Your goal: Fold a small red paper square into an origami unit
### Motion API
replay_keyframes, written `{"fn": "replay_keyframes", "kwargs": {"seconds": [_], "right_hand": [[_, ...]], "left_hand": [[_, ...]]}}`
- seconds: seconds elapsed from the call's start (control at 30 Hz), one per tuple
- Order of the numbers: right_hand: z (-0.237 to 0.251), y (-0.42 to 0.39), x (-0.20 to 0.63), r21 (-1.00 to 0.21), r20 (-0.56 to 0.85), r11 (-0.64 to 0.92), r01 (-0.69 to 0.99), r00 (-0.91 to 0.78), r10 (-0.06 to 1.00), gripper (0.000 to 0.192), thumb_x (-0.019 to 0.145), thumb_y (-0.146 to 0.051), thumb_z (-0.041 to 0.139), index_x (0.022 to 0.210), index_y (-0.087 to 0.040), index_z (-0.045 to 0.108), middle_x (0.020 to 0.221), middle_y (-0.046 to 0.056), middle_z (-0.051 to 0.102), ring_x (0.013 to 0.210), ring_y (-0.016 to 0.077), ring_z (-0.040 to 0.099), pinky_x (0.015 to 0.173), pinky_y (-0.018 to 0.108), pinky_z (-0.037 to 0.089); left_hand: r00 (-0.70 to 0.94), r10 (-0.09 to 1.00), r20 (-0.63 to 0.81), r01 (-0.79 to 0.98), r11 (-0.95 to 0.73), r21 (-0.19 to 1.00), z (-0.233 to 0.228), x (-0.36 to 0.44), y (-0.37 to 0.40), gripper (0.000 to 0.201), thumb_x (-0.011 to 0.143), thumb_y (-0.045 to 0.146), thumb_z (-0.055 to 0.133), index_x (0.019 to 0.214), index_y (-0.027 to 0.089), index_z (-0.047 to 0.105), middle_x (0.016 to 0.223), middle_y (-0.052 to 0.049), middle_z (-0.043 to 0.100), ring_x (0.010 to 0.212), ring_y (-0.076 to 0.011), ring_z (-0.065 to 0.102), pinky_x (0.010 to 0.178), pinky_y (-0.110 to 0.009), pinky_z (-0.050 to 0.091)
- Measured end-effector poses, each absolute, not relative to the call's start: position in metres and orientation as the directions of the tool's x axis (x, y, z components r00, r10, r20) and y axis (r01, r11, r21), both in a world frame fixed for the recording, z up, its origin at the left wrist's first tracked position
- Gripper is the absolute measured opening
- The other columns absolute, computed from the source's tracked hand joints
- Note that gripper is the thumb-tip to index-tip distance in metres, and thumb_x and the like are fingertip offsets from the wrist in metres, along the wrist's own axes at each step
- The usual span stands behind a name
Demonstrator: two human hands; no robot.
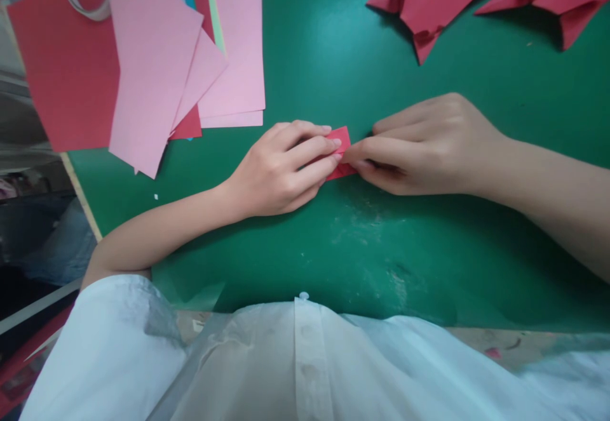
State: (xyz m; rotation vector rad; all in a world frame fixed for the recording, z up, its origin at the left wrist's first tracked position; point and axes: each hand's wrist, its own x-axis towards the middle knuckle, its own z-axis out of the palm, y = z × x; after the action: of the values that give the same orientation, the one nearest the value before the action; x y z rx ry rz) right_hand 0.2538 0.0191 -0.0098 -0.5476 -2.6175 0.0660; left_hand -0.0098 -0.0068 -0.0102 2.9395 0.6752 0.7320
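- Head view: small folded red paper piece [342, 148] lies mid green table mat [333, 243], pinned flat so it can't shift.
- Left hand [279, 170] fingers curled, pressing it down.
- Right hand [424, 148] pinches its right end, probably along a crease.
- Pink and red paper sheets [152, 65] at far-left corner; crumpled red paper shapes [429, 2] at far edge, well apart, nothing blocking.
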Motion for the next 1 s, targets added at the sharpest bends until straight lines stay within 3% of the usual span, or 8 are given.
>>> {"fn": "replay_keyframes", "kwargs": {"seconds": [0.1,0.27,0.47,0.63,0.83,1.0], "right_hand": [[-0.0085,0.0200,0.2546,-0.136,0.427,0.933,0.333,-0.830,0.358,0.034,0.109,-0.023,0.039,0.088,-0.022,0.066,0.062,-0.005,0.050,0.059,0.0089,0.044,0.054,0.025,0.032],[-0.0062,0.0203,0.2538,-0.055,0.440,0.953,0.299,-0.849,0.292,0.035,0.111,-0.024,0.038,0.087,-0.023,0.063,0.063,-0.005,0.051,0.060,0.0105,0.046,0.055,0.028,0.034],[-0.0033,0.0181,0.2520,-0.004,0.426,0.952,0.306,-0.861,0.278,0.047,0.114,-0.024,0.032,0.074,-0.020,0.057,0.059,-0.004,0.042,0.059,0.0099,0.040,0.056,0.029,0.031],[-0.0058,0.0193,0.2543,-0.043,0.436,0.958,0.283,-0.858,0.273,0.051,0.114,-0.026,0.033,0.073,-0.020,0.063,0.061,-0.004,0.048,0.058,0.0085,0.039,0.056,0.028,0.032],[-0.0082,0.0203,0.2545,-0.075,0.441,0.951,0.299,-0.846,0.300,0.050,0.112,-0.026,0.036,0.068,-0.020,0.060,0.059,-0.003,0.050,0.057,0.0090,0.039,0.055,0.028,0.033],[-0.0111,0.0213,0.2565,-0.173,0.453,0.942,0.288,-0.826,0.336,0.035,0.108,-0.020,0.043,0.084,-0.022,0.067,0.064,-0.004,0.057,0.060,0.0093,0.046,0.055,0.028,0.035]], "left_hand": [[0.801,0.416,0.430,0.404,-0.906,0.124,-0.0124,-0.0112,-0.0061,0.023,0.109,0.026,0.053,0.125,0.016,0.065,0.119,-0.012,0.081,0.115,-0.0294,0.079,0.084,-0.046,0.070],[0.784,0.493,0.377,0.448,-0.870,0.205,-0.0161,-0.0126,-0.0086,0.022,0.109,0.029,0.052,0.126,0.027,0.065,0.127,-0.006,0.079,0.123,-0.0276,0.077,0.091,-0.051,0.070],[0.777,0.472,0.417,0.426,-0.881,0.204,-0.0165,-0.0123,-0.0087,0.020,0.107,0.028,0.057,0.125,0.023,0.064,0.124,-0.009,0.080,0.121,-0.0286,0.077,0.090,-0.048,0.068],[0.797,0.497,0.342,0.404,-0.861,0.309,-0.0143,-0.0135,-0.0068,0.023,0.110,0.028,0.050,0.129,0.025,0.062,0.132,-0.008,0.077,0.128,-0.0306,0.074,0.096,-0.054,0.066],[0.778,0.472,0.414,0.425,-0.881,0.206,-0.0143,-0.0117,-0.0080,0.019,0.108,0.026,0.055,0.124,0.022,0.063,0.124,-0.008,0.080,0.119,-0.0293,0.078,0.088,-0.047,0.067],[0.793,0.522,0.315,0.412,-0.840,0.354,-0.0140,-0.0150,-0.0083,0.025,0.108,0.028,0.054,0.132,0.028,0.062,0.133,-0.008,0.078,0.131,-0.0320,0.073,0.098,-0.056,0.065]]}}
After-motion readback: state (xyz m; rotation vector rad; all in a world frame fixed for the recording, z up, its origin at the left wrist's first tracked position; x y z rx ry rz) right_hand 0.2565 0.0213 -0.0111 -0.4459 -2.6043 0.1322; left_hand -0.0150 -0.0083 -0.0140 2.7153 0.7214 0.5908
